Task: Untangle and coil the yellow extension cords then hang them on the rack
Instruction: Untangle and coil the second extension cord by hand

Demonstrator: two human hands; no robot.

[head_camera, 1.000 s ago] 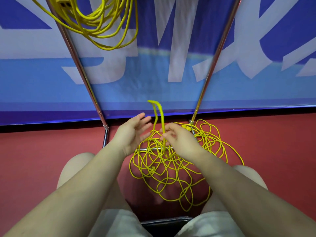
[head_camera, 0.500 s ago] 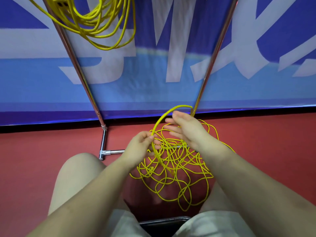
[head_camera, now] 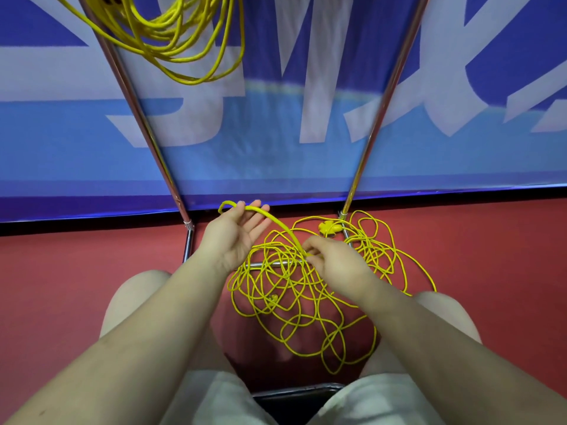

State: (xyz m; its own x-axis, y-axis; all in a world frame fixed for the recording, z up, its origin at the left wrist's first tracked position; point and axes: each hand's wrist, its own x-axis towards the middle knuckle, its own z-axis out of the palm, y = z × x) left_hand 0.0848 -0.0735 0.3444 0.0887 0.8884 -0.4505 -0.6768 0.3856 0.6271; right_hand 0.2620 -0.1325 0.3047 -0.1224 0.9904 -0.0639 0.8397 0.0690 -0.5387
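The tangled yellow cord (head_camera: 294,289) lies on the red floor (head_camera: 76,271) between the person's knees, over the low cross bar of the metal rack (head_camera: 147,130). The pile reaches past the rack's right leg, where a yellow plug block (head_camera: 329,227) lies beside the foot of that leg. To the left of the rack's left leg and to the right of the pile the floor gives free room. Behind the rack a blue banner (head_camera: 276,148) closes the far edge.

On the upper part of the rack, a second yellow cord, the coiled cord (head_camera: 184,41), already hangs in loops near the left leg.

The left hand (head_camera: 236,233) is raised above the pile, palm up and fingers spread wide, and a strand of the cord runs across its fingertips. The right hand (head_camera: 334,259) is lower, over the middle of the pile, and pinches the same strand with narrow fingers.

Half a second before, the hands were the other way: the right one was higher with the arc of cord, and the left one gripped low near the pile.
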